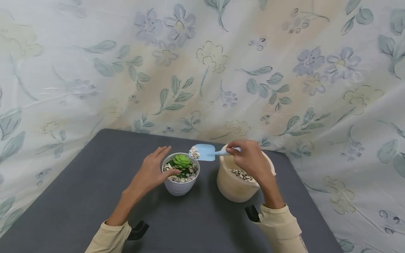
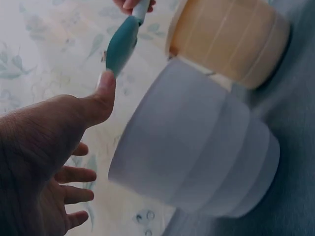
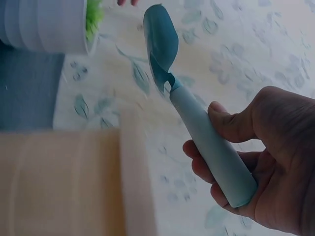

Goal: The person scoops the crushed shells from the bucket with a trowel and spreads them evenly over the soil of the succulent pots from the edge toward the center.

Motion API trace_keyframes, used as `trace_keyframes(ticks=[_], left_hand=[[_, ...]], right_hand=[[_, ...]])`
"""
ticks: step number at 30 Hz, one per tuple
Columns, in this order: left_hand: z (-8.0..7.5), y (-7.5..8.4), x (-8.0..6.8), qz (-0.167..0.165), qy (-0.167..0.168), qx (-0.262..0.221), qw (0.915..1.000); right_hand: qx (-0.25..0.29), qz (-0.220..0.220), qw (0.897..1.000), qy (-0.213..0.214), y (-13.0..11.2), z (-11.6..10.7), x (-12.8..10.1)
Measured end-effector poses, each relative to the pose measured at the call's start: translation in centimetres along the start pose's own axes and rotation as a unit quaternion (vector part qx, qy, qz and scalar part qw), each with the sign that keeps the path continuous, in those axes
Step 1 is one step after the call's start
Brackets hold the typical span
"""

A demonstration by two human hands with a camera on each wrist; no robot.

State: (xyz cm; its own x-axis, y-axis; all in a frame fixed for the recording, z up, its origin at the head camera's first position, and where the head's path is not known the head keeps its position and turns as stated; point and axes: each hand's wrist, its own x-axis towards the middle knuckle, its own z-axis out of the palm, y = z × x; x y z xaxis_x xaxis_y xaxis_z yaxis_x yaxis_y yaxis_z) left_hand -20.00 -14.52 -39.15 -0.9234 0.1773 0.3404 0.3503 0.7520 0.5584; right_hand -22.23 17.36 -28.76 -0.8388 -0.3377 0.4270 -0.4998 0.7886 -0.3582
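A light blue hand trowel [image 1: 206, 152] carries a small heap of pebbles [image 1: 194, 152] on the tip of its blade. My right hand [image 1: 248, 157] grips its handle [image 3: 211, 145], above the cream pot. The blade's tip overlaps the right rim of a white pot [image 1: 179, 188] in the head view. Inside that pot sit a green succulent [image 1: 181, 161] and pebbles around it. Spread at the white pot's left side, my left hand [image 1: 155, 168] has its fingers extended and holds nothing. The left wrist view shows the ridged outer wall of the white pot [image 2: 197, 142] beside the thumb.
To the right stands a larger cream pot [image 1: 235, 186] with loose pebbles [image 1: 243, 174] at its bottom. Both pots stand on a dark grey table [image 1: 76, 196]. Behind and beside the table hangs a floral cloth [image 1: 202, 70].
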Motion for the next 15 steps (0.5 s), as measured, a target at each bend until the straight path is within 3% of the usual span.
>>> trace_keyframes(ticks=[3, 7, 10, 12, 15], left_hand=[[0.2, -0.6, -0.2, -0.022, -0.03, -0.014, 0.9992], [0.9, -1.0, -0.2, -0.035, -0.08, -0.071, 0.9937], [1.3, -1.2, -0.1, -0.042, -0.099, -0.117, 0.9873], [1.4, -1.2, -0.2, -0.048, -0.099, -0.132, 0.9851], [1.3, -1.3, -0.3, -0.062, -0.096, -0.134, 0.9844]], right_hand=[[-0.003, -0.008, 1.0, -0.02, -0.8, 1.3, 0.7], [-0.024, -0.021, 0.999, -0.04, -1.8, 3.1, 1.5], [-0.078, -0.06, 0.995, -0.035, -2.8, 4.2, 2.2], [-0.13, -0.096, 0.986, -0.025, -3.8, 4.8, 2.8], [-0.217, -0.149, 0.965, 0.002, -5.4, 5.4, 3.4]])
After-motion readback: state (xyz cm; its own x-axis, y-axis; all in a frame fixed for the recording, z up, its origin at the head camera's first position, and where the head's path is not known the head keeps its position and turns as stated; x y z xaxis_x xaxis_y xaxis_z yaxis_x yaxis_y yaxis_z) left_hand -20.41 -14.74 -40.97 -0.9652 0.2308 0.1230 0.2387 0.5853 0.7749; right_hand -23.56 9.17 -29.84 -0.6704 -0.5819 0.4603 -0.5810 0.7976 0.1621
